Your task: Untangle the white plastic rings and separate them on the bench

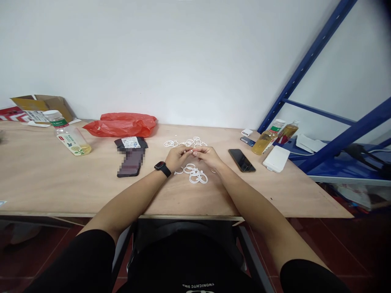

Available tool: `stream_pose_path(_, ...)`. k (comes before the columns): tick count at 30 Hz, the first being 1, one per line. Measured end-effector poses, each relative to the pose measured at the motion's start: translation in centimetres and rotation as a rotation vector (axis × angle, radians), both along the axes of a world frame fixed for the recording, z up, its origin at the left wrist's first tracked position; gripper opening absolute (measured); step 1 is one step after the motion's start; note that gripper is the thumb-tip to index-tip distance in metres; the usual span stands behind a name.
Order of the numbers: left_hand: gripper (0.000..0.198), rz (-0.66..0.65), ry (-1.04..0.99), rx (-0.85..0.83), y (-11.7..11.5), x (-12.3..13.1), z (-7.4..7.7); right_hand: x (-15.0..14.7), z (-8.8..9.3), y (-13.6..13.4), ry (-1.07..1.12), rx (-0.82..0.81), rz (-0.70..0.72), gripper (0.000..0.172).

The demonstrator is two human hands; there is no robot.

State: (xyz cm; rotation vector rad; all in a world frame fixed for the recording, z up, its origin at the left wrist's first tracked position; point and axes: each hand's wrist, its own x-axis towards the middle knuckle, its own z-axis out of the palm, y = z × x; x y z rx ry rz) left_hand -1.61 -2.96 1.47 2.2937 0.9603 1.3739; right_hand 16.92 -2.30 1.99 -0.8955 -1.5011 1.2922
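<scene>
My left hand (177, 158) and my right hand (208, 157) meet above the table, fingertips pinched together. Between them shows a bit of a small white plastic piece (192, 150), mostly hidden by the fingers. Nearer to me, below the hands, lies a cluster of white plastic rings (198, 177) with small tabs. Behind the fingers is another group of white rings (196, 141), partly covered by my hands. A few more rings (170, 143) lie at that group's left. A black watch is on my left wrist.
On the wooden table (91, 191), a bottle (71, 138), red plastic bag (122, 125) and dark package (130, 156) lie left. Right are a phone (241, 160), white case (276, 158) and tea bottle (269, 137). A blue metal frame (305, 67) stands beyond.
</scene>
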Motion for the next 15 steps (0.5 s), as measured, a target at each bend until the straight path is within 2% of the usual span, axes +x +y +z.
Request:
stream_pose_path(2, 0.025, 0.029, 0.034, 0.006, 0.0, 0.1, 0.2, 0.7, -0.3, 0.8, -0.06, 0.058, -0.074, 0.029)
stream_pose_path(4, 0.024, 0.028, 0.129, 0.021, -0.1, 0.0, 0.2, 1.9, -0.8, 1.8, -0.182, 0.155, -0.216, 0.026)
stream_pose_path(6, 0.022, -0.028, 0.263, 0.048, -0.3, -0.3, 0.2, 3.6, -1.4, 2.8, -0.401, 0.29, -0.381, 0.021)
stream_pose_path(8, 0.02, -0.096, 0.375, 0.079, -0.5, -0.6, 0.2, 5.2, -2.0, 3.6, -0.666, 0.363, -0.476, 0.023)
stream_pose_path(11, 0.018, -0.139, 0.43, 0.09, -0.6, -0.7, 0.1, 6.9, -2.5, 4.4, -0.933, 0.386, -0.506, 0.03)
stream_pose_path(15, 0.018, -0.217, 0.472, 0.001, -0.6, -0.3, -0.3, 6.8, -2.6, 4.6, -1.124, 0.362, -0.496, 0.033)
